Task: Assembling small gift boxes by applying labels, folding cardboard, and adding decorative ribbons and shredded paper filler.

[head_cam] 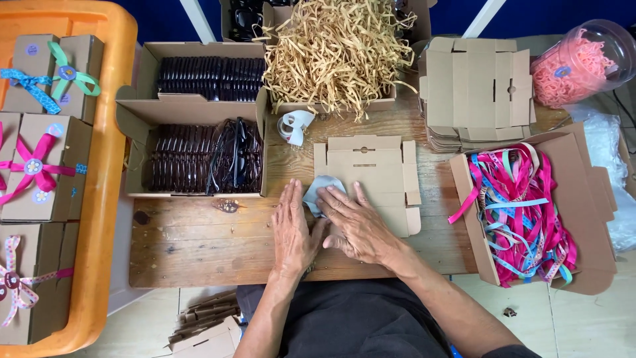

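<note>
From the head view, both your hands lie flat near the middle of the frame on the wooden tabletop. Your left hand rests palm down with its fingers together and stretched out, gripping nothing, its fingertips just beside the left edge of a small pale blue cloth. Your right hand also lies open and flat, fingers spread, pressing on that cloth, which sits at the lower left corner of an unfolded cardboard box blank. In the upper middle, a heap of tan paper shreds fills a box. To its left, open cartons hold rows of dark sunglasses. At the right, an open box holds pink and blue ribbons, with a stack of flat box blanks above it. An orange tray at the left edge carries closed boxes tied with ribbon bows.
</note>
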